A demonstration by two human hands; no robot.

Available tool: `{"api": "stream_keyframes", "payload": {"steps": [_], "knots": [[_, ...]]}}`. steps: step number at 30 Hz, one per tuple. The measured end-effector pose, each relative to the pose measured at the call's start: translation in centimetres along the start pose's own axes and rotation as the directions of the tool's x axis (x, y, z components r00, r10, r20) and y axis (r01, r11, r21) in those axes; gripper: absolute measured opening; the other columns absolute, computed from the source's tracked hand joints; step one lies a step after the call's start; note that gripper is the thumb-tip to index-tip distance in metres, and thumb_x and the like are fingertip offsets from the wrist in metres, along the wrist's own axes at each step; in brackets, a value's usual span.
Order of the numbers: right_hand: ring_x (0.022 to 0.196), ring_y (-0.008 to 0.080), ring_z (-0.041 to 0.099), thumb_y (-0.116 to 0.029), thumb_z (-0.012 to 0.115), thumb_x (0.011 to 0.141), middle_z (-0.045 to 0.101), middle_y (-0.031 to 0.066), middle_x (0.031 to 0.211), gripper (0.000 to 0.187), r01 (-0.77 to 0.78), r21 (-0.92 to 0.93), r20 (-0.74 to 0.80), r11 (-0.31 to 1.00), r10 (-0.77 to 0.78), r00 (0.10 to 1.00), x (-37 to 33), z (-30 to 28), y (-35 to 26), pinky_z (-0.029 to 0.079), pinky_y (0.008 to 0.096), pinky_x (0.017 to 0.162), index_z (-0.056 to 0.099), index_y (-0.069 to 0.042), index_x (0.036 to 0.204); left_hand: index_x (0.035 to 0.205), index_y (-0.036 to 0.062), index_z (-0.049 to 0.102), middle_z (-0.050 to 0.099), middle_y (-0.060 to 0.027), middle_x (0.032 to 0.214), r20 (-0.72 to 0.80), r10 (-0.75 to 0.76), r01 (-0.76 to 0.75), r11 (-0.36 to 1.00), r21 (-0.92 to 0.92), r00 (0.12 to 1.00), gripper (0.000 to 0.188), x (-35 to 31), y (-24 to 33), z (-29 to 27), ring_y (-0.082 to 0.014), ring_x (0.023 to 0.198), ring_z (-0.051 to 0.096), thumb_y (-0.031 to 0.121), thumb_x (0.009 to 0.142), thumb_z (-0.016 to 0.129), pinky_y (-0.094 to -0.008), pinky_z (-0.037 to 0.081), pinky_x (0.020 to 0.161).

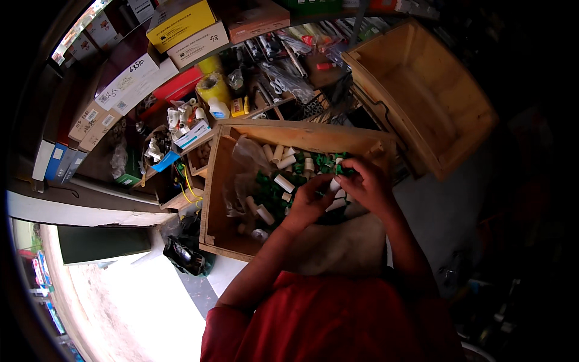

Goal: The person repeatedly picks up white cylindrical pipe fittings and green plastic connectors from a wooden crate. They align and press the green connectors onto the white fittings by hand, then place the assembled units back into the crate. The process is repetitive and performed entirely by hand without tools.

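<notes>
A wooden box (pixel 212 199) stands in front of me, holding many short white plastic tubes (pixel 284 183) and small green plastic pieces (pixel 272 203). Over its right part, my left hand (pixel 307 204) is closed on a white tube (pixel 335 184), fingers wrapped round it. Close beside it, my right hand (pixel 367 186) pinches a small green piece (pixel 341 166) with a pale part on it. The two hands nearly touch at the fingertips. Whether the green piece is joined to the tube cannot be made out. A crumpled clear plastic bag (pixel 248 158) lies at the box's left side.
A second wooden box (pixel 416 90) stands tilted at the upper right. Behind are a yellow tape roll (pixel 213 88), a white bottle (pixel 218 109), a carton of white pipe fittings (pixel 192 130) and stacked cartons (pixel 134 82). A dark bag (pixel 189 256) sits on the floor at left.
</notes>
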State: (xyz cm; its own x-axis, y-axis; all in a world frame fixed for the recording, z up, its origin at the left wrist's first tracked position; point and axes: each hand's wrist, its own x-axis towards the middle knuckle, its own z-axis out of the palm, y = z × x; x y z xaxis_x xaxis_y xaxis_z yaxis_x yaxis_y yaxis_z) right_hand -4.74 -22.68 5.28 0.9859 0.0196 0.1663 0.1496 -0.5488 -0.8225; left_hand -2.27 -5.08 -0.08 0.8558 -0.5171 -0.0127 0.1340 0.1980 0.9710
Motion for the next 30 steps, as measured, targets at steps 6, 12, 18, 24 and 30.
{"api": "stream_keyframes", "payload": {"steps": [6, 12, 18, 24, 30], "knots": [[0.075, 0.0186, 0.067, -0.017, 0.072, 0.084, 0.064, 0.0086, 0.1, 0.029, -0.015, 0.07, -0.046, 0.997, 0.018, 0.999, 0.0, 0.2, -0.3, 0.052, 0.0312, 0.066, 0.059, -0.006, 0.107, 0.12, 0.003, 0.059, 0.066, -0.0058, 0.106, -0.272, -0.093, 0.056, 0.989, -0.138, 0.958, 0.028, 0.4, 1.2, -1.9, -0.014, 0.098, 0.063, 0.004, 0.093, 0.057, -0.0276, 0.05, 0.084], [0.082, 0.0294, 0.065, -0.016, 0.07, 0.079, 0.062, 0.0073, 0.097, 0.027, 0.007, -0.342, 0.105, 0.94, 0.031, 0.994, -0.4, 0.3, -0.5, 0.052, 0.0402, 0.071, 0.056, -0.009, 0.101, 0.117, 0.0028, 0.06, 0.068, -0.0056, 0.103, -0.287, -0.089, 0.075, 0.995, -0.059, 0.954, 0.026, 0.4, 0.4, -2.3, -0.0132, 0.098, 0.064, 0.001, 0.092, 0.056, -0.0251, 0.05, 0.08], [0.086, 0.0283, 0.066, -0.026, 0.074, 0.076, 0.065, 0.0082, 0.093, 0.024, 0.055, -0.667, 0.272, 0.743, 0.175, 0.946, -0.5, 0.7, -0.9, 0.053, 0.0421, 0.074, 0.066, -0.01, 0.092, 0.118, 0.0018, 0.061, 0.068, -0.0035, 0.101, -0.274, -0.053, 0.045, 0.998, -0.037, 0.96, 0.027, 0.9, -0.4, -2.1, -0.0086, 0.085, 0.06, 0.01, 0.092, 0.061, -0.0229, 0.048, 0.075], [0.08, 0.0305, 0.067, -0.034, 0.07, 0.078, 0.068, 0.0107, 0.08, 0.025, 0.042, -0.698, 0.373, 0.715, 0.313, 0.873, -0.5, 0.8, -0.2, 0.052, 0.0457, 0.073, 0.071, -0.01, 0.083, 0.117, 0.001, 0.06, 0.066, -0.0046, 0.105, -0.21, -0.098, 0.096, 0.995, -0.016, 0.973, 0.027, 1.0, -0.7, -2.1, -0.0115, 0.094, 0.062, 0.004, 0.09, 0.058, -0.0246, 0.048, 0.08], [0.08, 0.0288, 0.068, -0.035, 0.067, 0.082, 0.068, 0.0076, 0.075, 0.023, 0.042, -0.66, 0.411, 0.75, 0.314, 0.856, -0.4, 0.4, -1.4, 0.05, 0.0474, 0.072, 0.07, -0.011, 0.082, 0.111, 0.0022, 0.062, 0.066, -0.0082, 0.102, -0.033, 0.025, -0.015, 0.959, 0.282, 0.999, 0.024, 2.1, 0.8, -1.9, -0.0155, 0.089, 0.065, 0.003, 0.087, 0.061, -0.0286, 0.05, 0.077]]}}
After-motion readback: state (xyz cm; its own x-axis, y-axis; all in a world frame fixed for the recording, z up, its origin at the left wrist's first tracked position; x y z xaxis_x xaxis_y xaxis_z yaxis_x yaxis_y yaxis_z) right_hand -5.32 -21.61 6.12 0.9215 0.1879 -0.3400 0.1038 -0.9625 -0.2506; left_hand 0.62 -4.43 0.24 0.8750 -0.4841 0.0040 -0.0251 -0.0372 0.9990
